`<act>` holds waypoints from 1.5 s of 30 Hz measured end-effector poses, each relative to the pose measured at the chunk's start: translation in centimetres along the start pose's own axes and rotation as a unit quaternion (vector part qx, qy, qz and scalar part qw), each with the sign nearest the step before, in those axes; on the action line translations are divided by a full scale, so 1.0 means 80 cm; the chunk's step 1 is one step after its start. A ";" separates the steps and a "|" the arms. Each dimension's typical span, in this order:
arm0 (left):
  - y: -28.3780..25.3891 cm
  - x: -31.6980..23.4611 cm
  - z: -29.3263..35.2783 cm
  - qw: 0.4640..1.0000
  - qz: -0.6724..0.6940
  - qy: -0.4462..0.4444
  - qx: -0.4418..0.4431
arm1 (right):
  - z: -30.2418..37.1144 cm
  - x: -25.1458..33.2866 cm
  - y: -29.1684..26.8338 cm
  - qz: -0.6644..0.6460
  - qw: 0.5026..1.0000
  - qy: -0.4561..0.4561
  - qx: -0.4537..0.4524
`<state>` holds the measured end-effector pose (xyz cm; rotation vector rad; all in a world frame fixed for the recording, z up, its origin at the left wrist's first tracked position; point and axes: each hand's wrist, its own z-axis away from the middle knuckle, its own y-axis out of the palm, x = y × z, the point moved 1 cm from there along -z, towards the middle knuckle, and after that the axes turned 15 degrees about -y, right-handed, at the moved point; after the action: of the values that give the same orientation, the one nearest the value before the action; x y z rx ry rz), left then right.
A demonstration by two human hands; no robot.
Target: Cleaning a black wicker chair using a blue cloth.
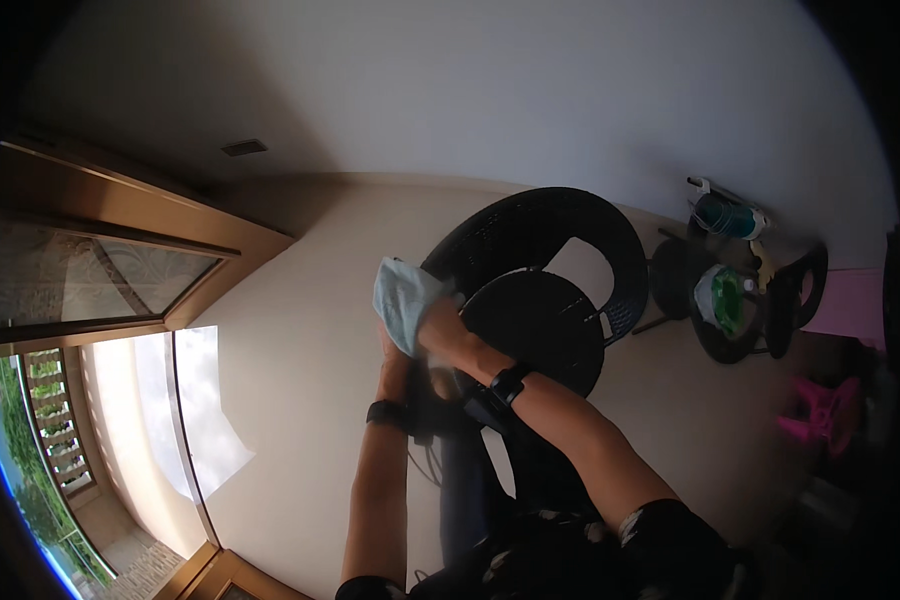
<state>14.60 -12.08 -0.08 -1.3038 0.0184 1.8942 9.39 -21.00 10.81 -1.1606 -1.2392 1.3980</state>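
Note:
A pale blue-grey cloth [402, 294] is bunched up in front of me, left of a black chair [625, 238] with a curved back. My right hand [442, 328] grips the cloth from its right side, the fingers partly blurred. Close against the cloth's lower left edge is my left hand [386, 345]; its fingers are hidden behind the fabric. Both wrists wear dark bands. Right of my hands lies the chair's round black seat [535, 330].
More dark chairs [730, 345] stand at the right, one bearing a green and white bag [725, 300]. A teal cylinder [727, 217] is beside the wall. Farther right is a pink stool [820, 412]. A wooden-framed door [240, 225] stands at the left beside a bright balcony.

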 end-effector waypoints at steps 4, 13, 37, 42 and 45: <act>-0.024 -0.055 0.035 0.998 0.054 -0.004 0.014 | 0.013 -0.015 -0.003 -0.137 0.986 0.059 0.072; -0.027 -0.133 0.059 0.990 -0.125 0.015 -0.059 | 0.068 -0.192 0.011 -0.107 0.937 0.300 -0.143; -0.057 -0.139 0.064 0.984 -0.144 -0.012 -0.105 | 0.481 -0.157 0.216 -0.304 0.671 0.663 0.130; -0.068 -0.149 0.067 0.984 -0.144 -0.001 -0.103 | 0.527 -0.082 0.350 -0.326 0.649 0.684 0.065; 0.021 -0.151 0.052 0.997 -0.075 -0.002 -0.029 | 0.713 -0.147 0.410 -0.192 0.689 0.686 -0.134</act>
<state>11.96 -18.75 10.66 -1.3029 -0.1351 1.7812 -46.64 -43.46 -17.85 -1.5069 -0.4476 -0.1923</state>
